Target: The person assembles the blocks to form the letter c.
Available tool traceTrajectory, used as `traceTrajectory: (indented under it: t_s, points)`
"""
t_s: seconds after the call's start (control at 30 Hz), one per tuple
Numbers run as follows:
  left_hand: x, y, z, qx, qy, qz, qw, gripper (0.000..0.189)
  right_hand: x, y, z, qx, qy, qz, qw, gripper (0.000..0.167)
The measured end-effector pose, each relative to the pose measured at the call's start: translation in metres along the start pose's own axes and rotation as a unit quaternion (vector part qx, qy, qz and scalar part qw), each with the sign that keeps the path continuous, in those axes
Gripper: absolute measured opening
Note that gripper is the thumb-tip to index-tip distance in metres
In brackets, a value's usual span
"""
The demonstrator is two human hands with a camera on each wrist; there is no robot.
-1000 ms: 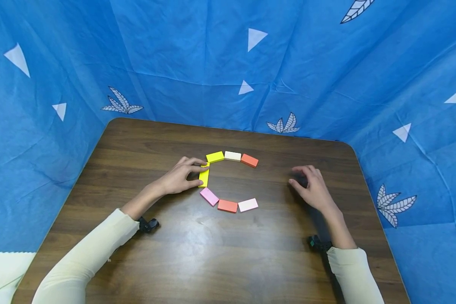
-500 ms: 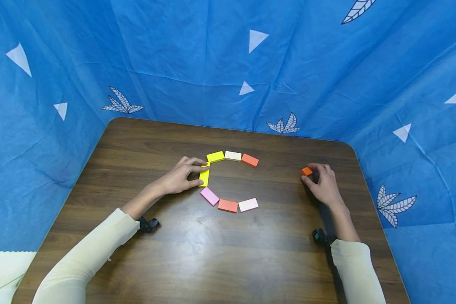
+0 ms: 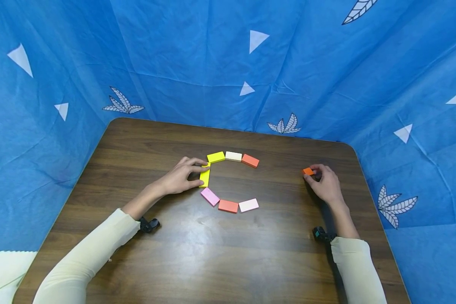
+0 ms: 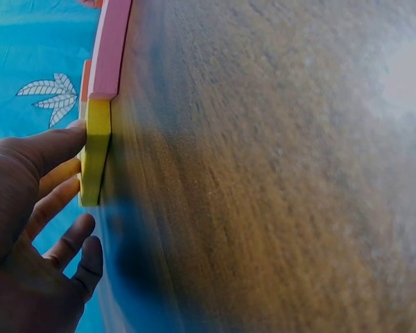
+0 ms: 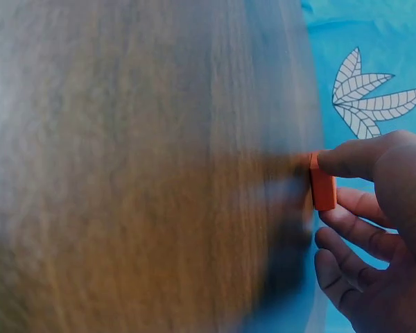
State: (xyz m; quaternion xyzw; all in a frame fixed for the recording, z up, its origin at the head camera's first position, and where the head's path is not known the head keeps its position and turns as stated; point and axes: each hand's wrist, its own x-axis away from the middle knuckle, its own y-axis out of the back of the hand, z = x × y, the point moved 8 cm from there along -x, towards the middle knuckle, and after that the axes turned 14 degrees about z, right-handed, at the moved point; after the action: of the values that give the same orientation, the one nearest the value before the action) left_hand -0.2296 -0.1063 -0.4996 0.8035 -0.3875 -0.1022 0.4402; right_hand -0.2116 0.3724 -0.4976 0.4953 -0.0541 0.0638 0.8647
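In the head view, my left hand (image 3: 180,175) rests its thumb and fingertips on top of a yellow block (image 3: 205,176), one of several flat blocks laid in a C-shaped curve. The left wrist view shows that yellow block (image 4: 96,152) end to end with a pink block (image 4: 111,52). On the right of the table, my right hand (image 3: 327,185) pinches a small orange block (image 3: 308,171) between thumb and fingers. In the right wrist view, the orange block (image 5: 323,182) is close to the tabletop; whether it touches cannot be told.
Along the curve's far side lie another yellow block (image 3: 215,157), a cream block (image 3: 233,156) and a red-orange block (image 3: 250,160). Its near side has a red-orange block (image 3: 228,206) and a pale pink block (image 3: 248,205). A blue curtain (image 3: 182,50) surrounds the wooden table (image 3: 197,261).
My right hand has shifted to the right, and an orange block now shows in its fingers, where none was visible a second ago. The left hand and the curve of blocks stay as they were.
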Motion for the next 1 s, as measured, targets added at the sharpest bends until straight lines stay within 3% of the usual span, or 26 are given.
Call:
traceTrajectory:
  t_s: [0.33,1.0]
  points:
    - [0.000,0.000,-0.002,-0.002,-0.002,-0.002,1.0000,0.056,0.005,-0.002,0.008,-0.016,0.003,0.003,0.9999,0.037]
    - [-0.002,-0.001,0.001,-0.002,0.005,0.004,1.0000,0.056,0.022,-0.037,0.058,-0.019,0.080,0.020,0.9964,0.035]
